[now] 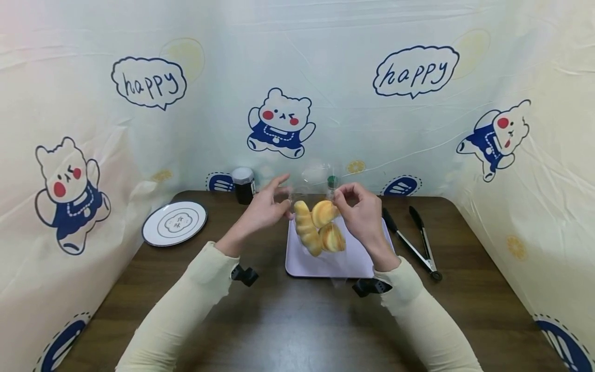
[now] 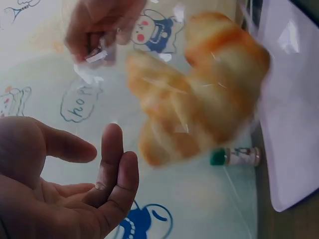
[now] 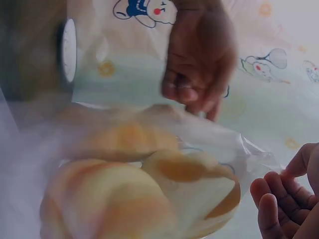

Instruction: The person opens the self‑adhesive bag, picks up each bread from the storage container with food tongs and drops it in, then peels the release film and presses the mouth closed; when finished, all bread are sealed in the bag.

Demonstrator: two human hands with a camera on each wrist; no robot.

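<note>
Clear plastic bag (image 1: 332, 260), holding three bread pieces (image 1: 308, 232): one long and ridged, two round. Hangs between the two sets of fingers and toward the wearer, over the tray; whether its bottom touches the tray cannot be told.

Right hand (image 1: 360, 216): thumb and forefinger pinching the bag's edge; the right wrist view shows this grip close up, the head view mostly the back of the hand.

Left hand (image 2: 75, 181): fingers loosely bent, thumb apart from them, gripping nothing. The left wrist view shows a gap between fingertips and bread; the head view leaves that gap uncertain.

Lilac tray (image 1: 304, 264): below the right fingers; partly covered by bread and hand, cut off in the left wrist view.

Small bottle (image 2: 241, 156), green cap, patterned label: beyond the right fingers. Label readable as such only in the left wrist view; in the head view little but the cap shows, through clear film.

Tongs (image 1: 420, 253), black-tipped: right of the right fingers, head view only.

Dark jar (image 1: 244, 186), pale lid: beyond and left of the left fingers; label illegible.

White plate (image 1: 174, 223): well left of the left fingers; edge-on in the right wrist view, where the bread is blurred.
</note>
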